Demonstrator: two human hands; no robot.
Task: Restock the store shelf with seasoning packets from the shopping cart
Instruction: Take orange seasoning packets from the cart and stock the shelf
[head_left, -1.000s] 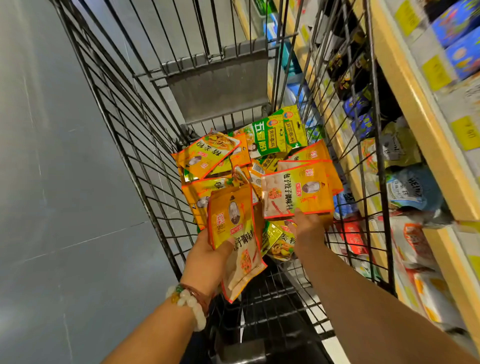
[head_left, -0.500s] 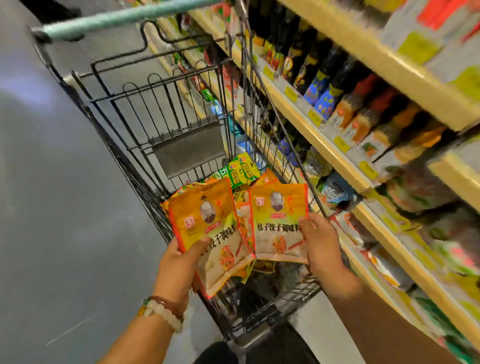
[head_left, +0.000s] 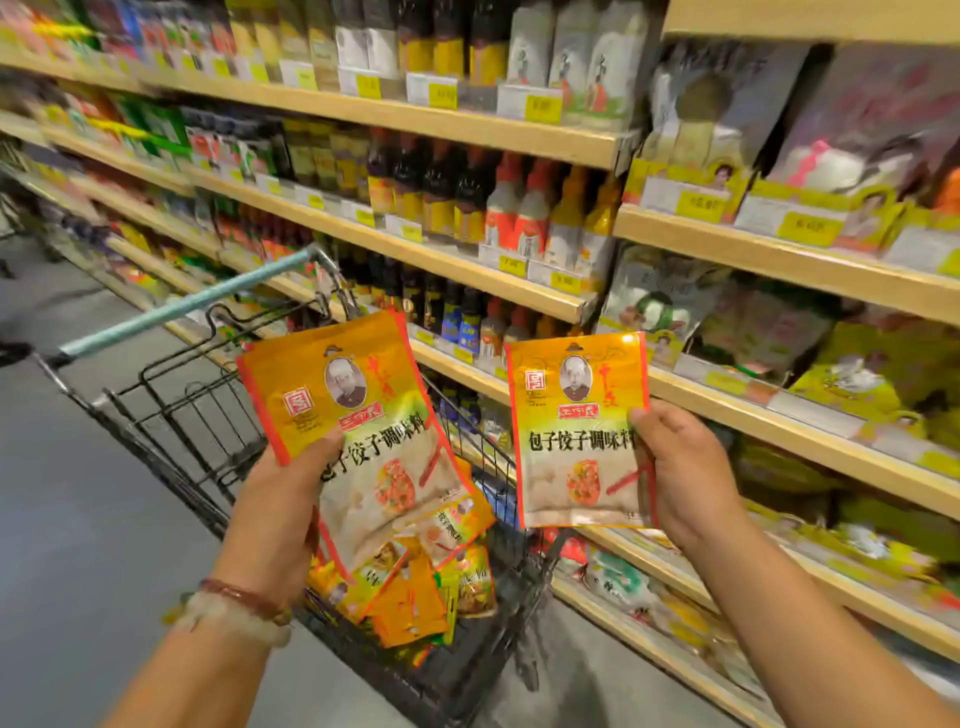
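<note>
My left hand (head_left: 275, 512) grips an orange-yellow seasoning packet (head_left: 358, 415) by its lower left edge, thumb on the front. My right hand (head_left: 680, 478) holds a matching seasoning packet (head_left: 576, 431) by its right edge, upright and facing me. Both packets are raised above the black wire shopping cart (head_left: 197, 415). Several more orange and green packets (head_left: 410, 592) lie heaped in the cart's basket below the left packet. The wooden store shelf (head_left: 779, 415) with bagged goods runs along the right, just behind the right packet.
Rows of dark sauce bottles (head_left: 447, 192) fill the middle shelves with yellow price tags on the shelf edges. The cart's pale blue handle (head_left: 197, 301) points up left. Grey floor (head_left: 78, 519) stretches to the left of the cart.
Both hands have lifted their packets up out of the cart to chest height and apart. My view has swung up from the basket toward the shelves.
</note>
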